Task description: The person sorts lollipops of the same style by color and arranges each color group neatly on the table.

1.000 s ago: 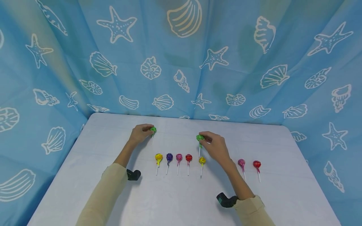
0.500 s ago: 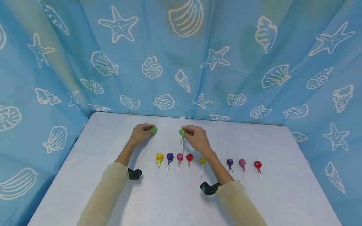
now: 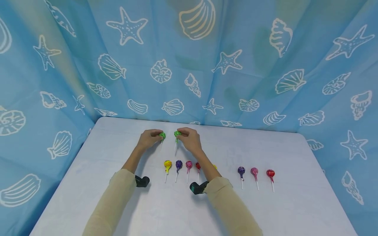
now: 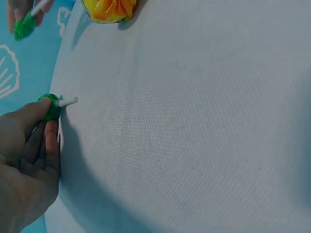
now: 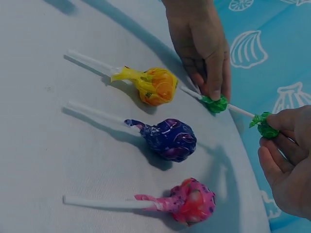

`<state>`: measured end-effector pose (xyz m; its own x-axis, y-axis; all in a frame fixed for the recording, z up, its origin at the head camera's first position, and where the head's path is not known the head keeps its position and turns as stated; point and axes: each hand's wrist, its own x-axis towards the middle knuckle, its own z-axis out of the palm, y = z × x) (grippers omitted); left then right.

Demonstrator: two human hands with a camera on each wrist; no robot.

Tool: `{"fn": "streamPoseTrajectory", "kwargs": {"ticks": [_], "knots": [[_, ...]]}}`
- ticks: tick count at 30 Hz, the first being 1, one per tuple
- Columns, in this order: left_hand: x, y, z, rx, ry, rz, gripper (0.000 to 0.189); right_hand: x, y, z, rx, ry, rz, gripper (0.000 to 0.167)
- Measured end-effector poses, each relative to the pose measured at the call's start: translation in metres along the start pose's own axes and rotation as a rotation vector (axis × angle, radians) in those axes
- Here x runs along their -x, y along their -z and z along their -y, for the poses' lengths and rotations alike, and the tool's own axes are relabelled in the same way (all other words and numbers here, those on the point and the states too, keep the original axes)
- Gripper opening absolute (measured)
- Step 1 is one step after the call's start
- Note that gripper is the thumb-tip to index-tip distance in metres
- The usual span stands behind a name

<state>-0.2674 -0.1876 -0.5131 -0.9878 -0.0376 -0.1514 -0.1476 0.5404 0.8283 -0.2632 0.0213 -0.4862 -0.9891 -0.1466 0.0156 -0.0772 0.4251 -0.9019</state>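
Near the table's back edge, my left hand (image 3: 147,139) pinches a green-wrapped lollipop (image 3: 162,135) by its head, the white stick pointing toward me. Just to its right, a second green lollipop (image 3: 177,133) is pinched between the thumb and fingers of my right hand (image 3: 190,140). A small gap separates the two green heads. In front of the hands lie a yellow lollipop (image 5: 158,86), a purple lollipop (image 5: 172,140), a pink lollipop (image 5: 193,201) and a red lollipop (image 3: 198,166). My right forearm hides most of another yellow lollipop (image 3: 215,166).
Farther right on the white table (image 3: 295,209) lie a second purple lollipop (image 3: 241,170), a second pink lollipop (image 3: 254,171) and a second red lollipop (image 3: 270,173). A blue curtain (image 3: 200,72) with shell and starfish prints hangs behind the table.
My right hand has carried its green lollipop leftward, close to the left hand's. Its forearm has uncovered the right-hand purple lollipop and now covers most of a yellow one. The left hand stays put.
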Motion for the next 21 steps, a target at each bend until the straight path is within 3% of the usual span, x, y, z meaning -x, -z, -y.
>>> {"fn": "streamPoseTrajectory", "kwargs": {"ticks": [7, 21], "knots": [[0.0, -0.001, 0.001, -0.011, -0.019, -0.006, 0.035, -0.007, -0.012, -0.008, 0.063, -0.076, 0.001, 0.026], [0.005, 0.001, -0.002, -0.001, -0.049, -0.022, 0.032, -0.014, -0.02, -0.02, 0.134, -0.064, 0.025, 0.023]]}}
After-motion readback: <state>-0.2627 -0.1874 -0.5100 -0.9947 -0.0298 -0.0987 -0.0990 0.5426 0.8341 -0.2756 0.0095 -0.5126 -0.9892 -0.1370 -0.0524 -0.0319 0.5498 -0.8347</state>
